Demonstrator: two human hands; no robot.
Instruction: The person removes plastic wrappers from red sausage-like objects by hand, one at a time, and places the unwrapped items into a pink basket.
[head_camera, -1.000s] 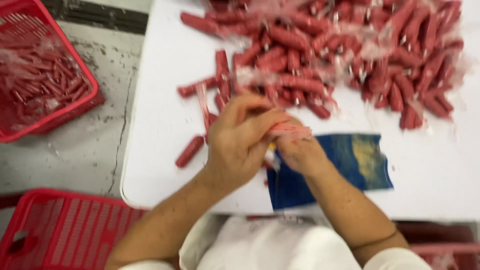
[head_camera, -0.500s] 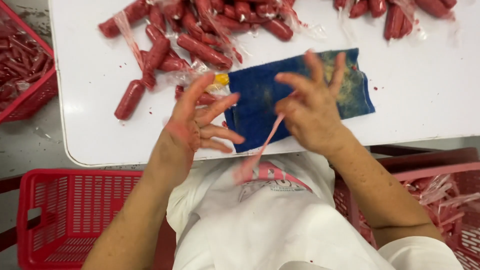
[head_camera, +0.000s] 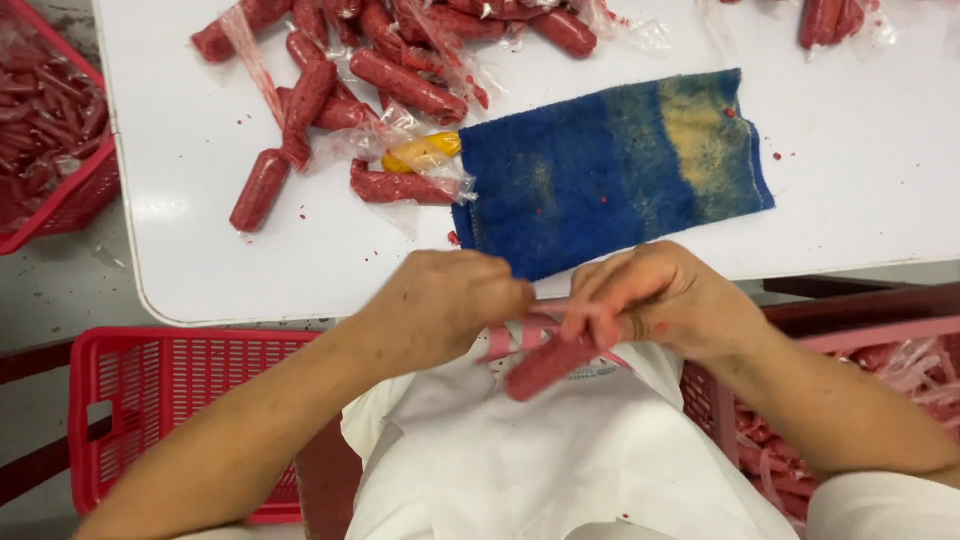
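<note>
Just off the near edge of the white table (head_camera: 200, 270), above the lap, the right hand (head_camera: 665, 300) pinches a red sausage (head_camera: 545, 368); the left hand (head_camera: 440, 305) is closed beside it, grip unclear. That light pinch could let the sausage slip and fall between the red baskets (head_camera: 150, 400).

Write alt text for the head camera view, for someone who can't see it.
Seen from above, a person's right hand holds a red sausage over their lap while the left hand pinches its end. Ahead, a white table carries a blue towel and more sausages in loose clear wrap; red baskets stand beside the person.
</note>
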